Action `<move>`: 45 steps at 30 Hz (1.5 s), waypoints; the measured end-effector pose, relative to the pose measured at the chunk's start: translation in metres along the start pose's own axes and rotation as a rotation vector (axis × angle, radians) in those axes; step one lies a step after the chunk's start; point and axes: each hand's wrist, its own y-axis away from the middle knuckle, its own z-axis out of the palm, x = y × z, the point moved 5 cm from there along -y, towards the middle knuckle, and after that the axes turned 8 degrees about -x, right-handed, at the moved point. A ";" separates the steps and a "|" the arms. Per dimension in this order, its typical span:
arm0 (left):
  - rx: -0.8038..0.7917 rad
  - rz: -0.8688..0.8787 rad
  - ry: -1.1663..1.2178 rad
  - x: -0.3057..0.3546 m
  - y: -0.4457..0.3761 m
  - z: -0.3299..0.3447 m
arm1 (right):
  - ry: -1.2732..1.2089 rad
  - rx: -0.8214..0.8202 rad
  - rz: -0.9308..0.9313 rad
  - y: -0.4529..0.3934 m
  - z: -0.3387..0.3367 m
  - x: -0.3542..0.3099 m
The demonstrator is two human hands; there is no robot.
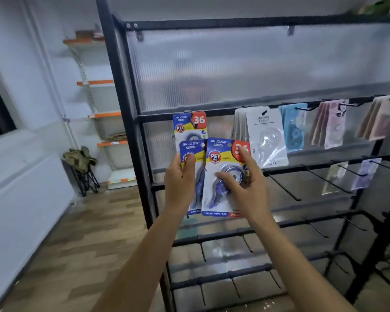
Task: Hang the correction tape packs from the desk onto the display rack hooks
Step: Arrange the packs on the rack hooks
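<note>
1. Two blue correction tape packs are held up in front of a black display rack (131, 122), at the height of its second bar.
2. The left pack (193, 152) is gripped by the left hand (179, 183): the thumb is pressed on the front of the card and the fingers are curled behind its left edge.
3. The right pack (221, 176) is overlapped onto the left pack's right side and is held by the right hand (245, 183). The thumb is laid across the clear blister over the tape wheel, and the index finger is stretched up along the red corner bearing the number 36. The remaining fingers are hidden behind the card.
4. A third pack of the same kind (189, 126) is already hung from the upper bar of the rack, just above the two held packs and partly covered by them.
5. Further right on the same bar, a white pack (266, 136), a light blue pack (293, 129), pink packs (333, 124) and beige packs (378, 118) are hung from hooks.
6. On the bar below, at the right, two more thin packets are hung; their print is too blurred to be read. Bare black hooks (282, 185) are seen on the lower bars.
7. A ribbed translucent panel (234, 68) is fixed behind the rack.
8. At the left, white shelves with orange edges (99, 83) are stood against the wall, with a folded stool (81, 170) on the wooden floor (88, 233) beside them.
</note>
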 end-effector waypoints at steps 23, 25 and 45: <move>0.083 -0.016 -0.037 0.009 -0.044 -0.007 | -0.006 -0.150 -0.143 -0.046 0.019 -0.029; 0.076 -0.011 -0.029 0.007 -0.046 -0.008 | 0.010 -0.145 -0.152 -0.046 0.019 -0.030; 0.109 -0.210 -0.448 -0.017 -0.122 -0.022 | 0.235 -0.131 -0.222 -0.051 0.030 -0.039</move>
